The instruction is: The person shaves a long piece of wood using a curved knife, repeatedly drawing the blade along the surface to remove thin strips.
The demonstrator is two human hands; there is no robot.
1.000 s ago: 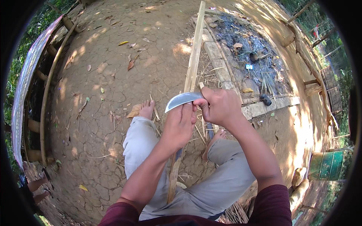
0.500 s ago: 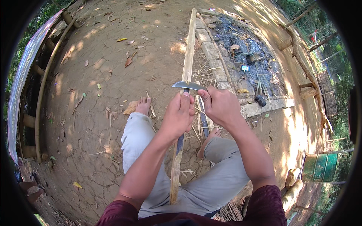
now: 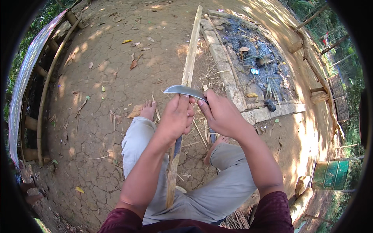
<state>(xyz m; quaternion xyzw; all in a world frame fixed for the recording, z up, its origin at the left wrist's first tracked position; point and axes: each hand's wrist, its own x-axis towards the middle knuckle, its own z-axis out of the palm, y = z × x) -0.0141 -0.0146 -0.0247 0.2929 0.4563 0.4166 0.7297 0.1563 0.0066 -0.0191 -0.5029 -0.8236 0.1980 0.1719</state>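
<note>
A long split-bamboo strip (image 3: 191, 58) runs from my lap out between my knees, its far end near the stone border. My left hand (image 3: 176, 118) is closed around it, the thumb up against the back of the blade. The knife (image 3: 179, 90) has a curved, pointed blade that lies across the strip, its tip to the left. Its handle is mostly hidden inside my right hand (image 3: 225, 114), which is closed on it close to the blade. Thin shavings (image 3: 200, 130) and another dark strip (image 3: 212, 136) lie on the ground below, between my feet.
A fire pit (image 3: 268, 66) with ash and charred bits, edged by stone blocks (image 3: 217, 52), is ahead on the right. A bench-like frame with a woven mat (image 3: 29, 77) stands on the left. A green drum (image 3: 331, 174) is at the right. Dry leaves (image 3: 134, 63) dot the cracked earth.
The knife and both hands have shifted a little to the left, the blade now turned more upward at its tip. The strip's near end has swung left in my lap.
</note>
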